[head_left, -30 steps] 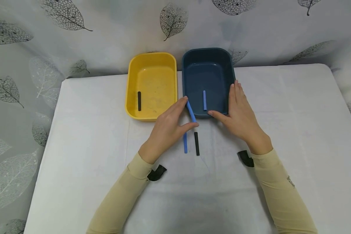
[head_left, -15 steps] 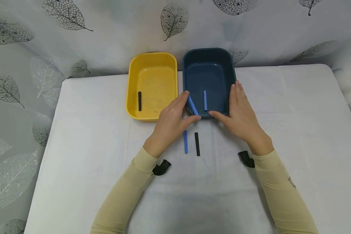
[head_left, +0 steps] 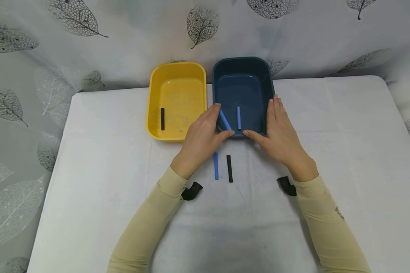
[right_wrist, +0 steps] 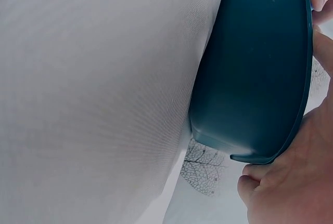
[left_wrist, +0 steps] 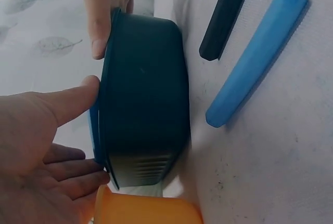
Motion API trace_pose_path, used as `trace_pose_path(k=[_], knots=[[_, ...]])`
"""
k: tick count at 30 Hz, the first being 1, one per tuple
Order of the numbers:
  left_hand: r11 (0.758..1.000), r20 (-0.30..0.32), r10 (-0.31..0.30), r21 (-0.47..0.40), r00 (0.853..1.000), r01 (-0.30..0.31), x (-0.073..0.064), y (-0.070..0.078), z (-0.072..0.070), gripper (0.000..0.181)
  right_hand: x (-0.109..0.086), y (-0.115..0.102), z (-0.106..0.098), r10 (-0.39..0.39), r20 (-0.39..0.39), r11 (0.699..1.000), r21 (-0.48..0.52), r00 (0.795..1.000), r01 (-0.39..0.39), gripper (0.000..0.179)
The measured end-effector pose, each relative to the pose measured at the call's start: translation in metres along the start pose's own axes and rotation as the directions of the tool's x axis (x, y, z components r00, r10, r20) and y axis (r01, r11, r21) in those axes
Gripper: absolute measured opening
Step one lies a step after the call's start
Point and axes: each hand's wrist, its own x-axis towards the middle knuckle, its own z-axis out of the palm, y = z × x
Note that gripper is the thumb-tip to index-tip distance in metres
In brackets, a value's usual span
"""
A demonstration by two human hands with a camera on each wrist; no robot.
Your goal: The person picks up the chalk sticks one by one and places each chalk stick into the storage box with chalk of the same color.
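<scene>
My left hand [head_left: 201,132] pinches a blue crayon-like stick [head_left: 225,120] lengthwise between thumb and fingertips, over the near left corner of a dark blue tub [head_left: 242,64]. Against that tub's near right corner rests my right hand [head_left: 285,138], with straight fingers along the right side and the thumb at the near rim. A second blue stick [head_left: 238,118] lies inside the tub. On the white cloth nearer me lie another blue stick [head_left: 216,166] and a black stick [head_left: 229,168]; both also show in the left wrist view.
A yellow tub [head_left: 177,72] stands left of the dark blue one, holding a black stick [head_left: 162,118]. White cloth [head_left: 99,151] covers the table. Behind it hangs a leaf-patterned curtain [head_left: 140,38]. A black piece sits by each wrist.
My left hand has moved slightly away from me and to the right, bringing the blue stick over the dark blue tub's corner. My right hand stays put.
</scene>
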Motion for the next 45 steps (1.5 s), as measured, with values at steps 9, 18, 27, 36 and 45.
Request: trace_pose_path(k=[9,18,27,36,45], knots=[[0.999,0.069,-0.053,0.014,0.996,0.052,0.005,0.005,-0.006,0.083,0.000,-0.001,0.000,0.002,0.002,1.000,-0.003,1.000,-0.002,0.112],[0.995,0.135,-0.101,0.037,0.986,0.097,0.009,0.010,-0.012,0.083,0.000,-0.001,0.000,0.000,-0.001,1.000,-0.002,1.000,0.000,0.111],[0.994,0.139,-0.107,0.044,0.985,0.101,0.010,0.011,-0.012,0.084,0.000,0.000,0.000,-0.004,0.001,1.000,0.004,1.000,0.004,0.112],[0.994,0.129,-0.109,0.036,0.986,0.105,0.008,0.010,-0.011,0.084,0.001,0.000,0.000,-0.010,0.000,1.000,0.000,1.000,0.010,0.113],[0.998,0.087,-0.053,0.029,0.995,0.051,0.001,0.005,-0.009,0.085,-0.001,0.000,0.000,-0.007,0.002,1.000,0.003,1.000,0.007,0.113]])
